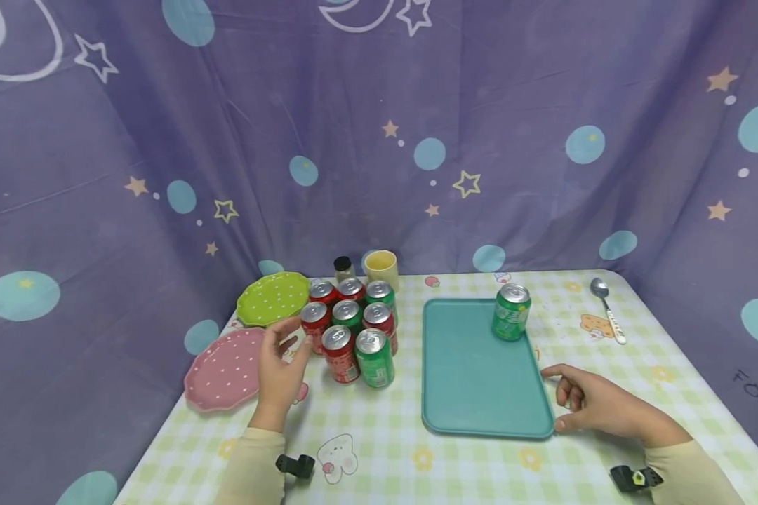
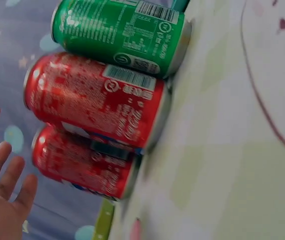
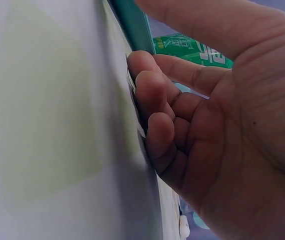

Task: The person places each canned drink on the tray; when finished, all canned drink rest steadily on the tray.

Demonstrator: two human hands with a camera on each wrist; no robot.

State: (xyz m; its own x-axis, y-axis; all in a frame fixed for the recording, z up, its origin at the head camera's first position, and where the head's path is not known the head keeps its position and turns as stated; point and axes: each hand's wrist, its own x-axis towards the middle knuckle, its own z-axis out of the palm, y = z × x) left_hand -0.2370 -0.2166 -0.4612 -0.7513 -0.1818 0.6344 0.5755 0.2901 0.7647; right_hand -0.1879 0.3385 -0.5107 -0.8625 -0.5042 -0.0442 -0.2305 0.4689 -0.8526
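Note:
My left hand (image 1: 286,351) hovers open with fingers spread, just left of a tight cluster of several red and green cans (image 1: 351,330); it holds nothing. In the left wrist view its fingers (image 2: 5,185) are close to two red cans (image 2: 95,102) and a green can (image 2: 117,32), touching none of them. My right hand (image 1: 567,403) rests on the table at the front right corner of a teal tray (image 1: 474,379), with fingers loosely curled and nothing in them. In the right wrist view those fingers (image 3: 155,105) lie against the tablecloth beside the tray edge (image 3: 132,25). One green can (image 1: 512,312) stands upright at the tray's far right.
A green dotted plate (image 1: 271,298) and a pink dotted plate (image 1: 224,372) lie left of the cans. Behind the cans are a yellow cup (image 1: 381,268) and a small black-lidded jar (image 1: 344,268). A spoon (image 1: 606,308) lies at the far right. A purple curtain surrounds the table.

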